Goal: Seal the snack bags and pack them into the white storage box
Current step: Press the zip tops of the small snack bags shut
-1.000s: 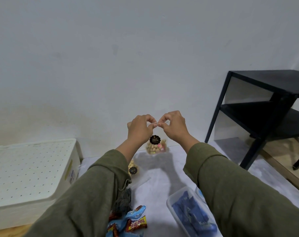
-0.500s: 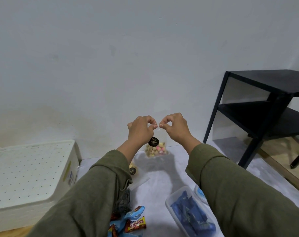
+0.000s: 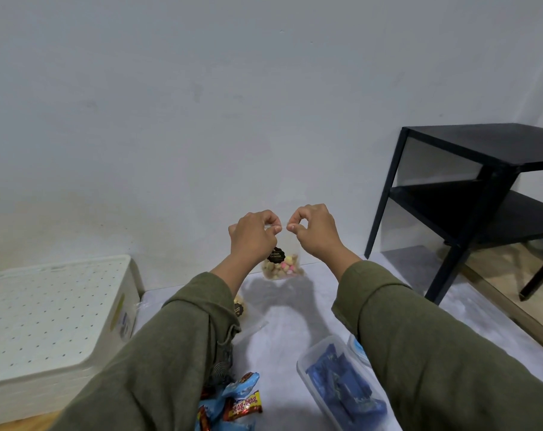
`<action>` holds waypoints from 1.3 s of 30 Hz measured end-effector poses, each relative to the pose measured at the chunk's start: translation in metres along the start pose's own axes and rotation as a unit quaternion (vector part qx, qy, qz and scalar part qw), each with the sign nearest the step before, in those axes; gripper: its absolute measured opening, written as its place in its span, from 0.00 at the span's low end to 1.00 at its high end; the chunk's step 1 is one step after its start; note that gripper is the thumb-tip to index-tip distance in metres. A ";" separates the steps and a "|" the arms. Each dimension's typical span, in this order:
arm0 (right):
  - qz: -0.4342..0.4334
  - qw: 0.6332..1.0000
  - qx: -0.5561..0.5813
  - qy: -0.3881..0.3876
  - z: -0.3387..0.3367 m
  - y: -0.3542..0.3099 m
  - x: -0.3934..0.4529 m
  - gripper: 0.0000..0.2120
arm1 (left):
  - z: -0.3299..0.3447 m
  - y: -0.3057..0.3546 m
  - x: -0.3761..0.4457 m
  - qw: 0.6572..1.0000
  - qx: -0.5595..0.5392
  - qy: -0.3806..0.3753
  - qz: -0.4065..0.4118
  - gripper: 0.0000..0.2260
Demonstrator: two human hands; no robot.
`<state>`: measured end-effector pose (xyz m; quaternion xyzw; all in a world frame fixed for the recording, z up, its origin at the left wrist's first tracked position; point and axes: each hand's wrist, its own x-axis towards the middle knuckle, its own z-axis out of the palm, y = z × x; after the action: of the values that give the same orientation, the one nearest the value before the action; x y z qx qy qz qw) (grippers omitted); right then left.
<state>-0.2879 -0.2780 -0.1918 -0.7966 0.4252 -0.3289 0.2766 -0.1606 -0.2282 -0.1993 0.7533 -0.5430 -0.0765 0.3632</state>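
- The left hand (image 3: 253, 236) and the right hand (image 3: 313, 230) were raised side by side, each with thumb and forefinger curled into a pinch on the top edge of a clear plastic snack bag (image 3: 282, 262).
- The snack bag hung below the two hands, above the counter (image 3: 295, 309); its thin film was almost invisible at the top, and small rounded beige and pink biscuits filled its bottom. A dark scalloped label (image 3: 275, 255) sat on its front.
- The white storage box (image 3: 51, 318) stood at the left on the counter, rectangular with rounded corners, its flat lid dotted with small holes in rows.
- A second clear bag with a dark label (image 3: 240, 306) lay on the counter, partly hidden by the left olive-green sleeve (image 3: 170, 353).
- Shiny blue and red candy wrappers (image 3: 236, 402) lay crumpled at the near edge.
- A clear rectangular plastic tub (image 3: 341, 390) held dark blue wrapped pieces.
- A black, matte two-tier side table (image 3: 481, 194) stood at the right against the plain pale wall (image 3: 201, 88).
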 end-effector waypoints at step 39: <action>-0.012 1.000 0.001 -0.004 0.004 -0.005 0.008 0.04 | -0.013 -0.011 0.003 0.983 -0.182 -0.003 -0.018 0.02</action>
<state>-0.2788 -0.2817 -0.1887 -0.8025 0.4146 -0.3296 0.2746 -0.1446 -0.2228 -0.1961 0.6839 -0.5073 -0.1831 0.4914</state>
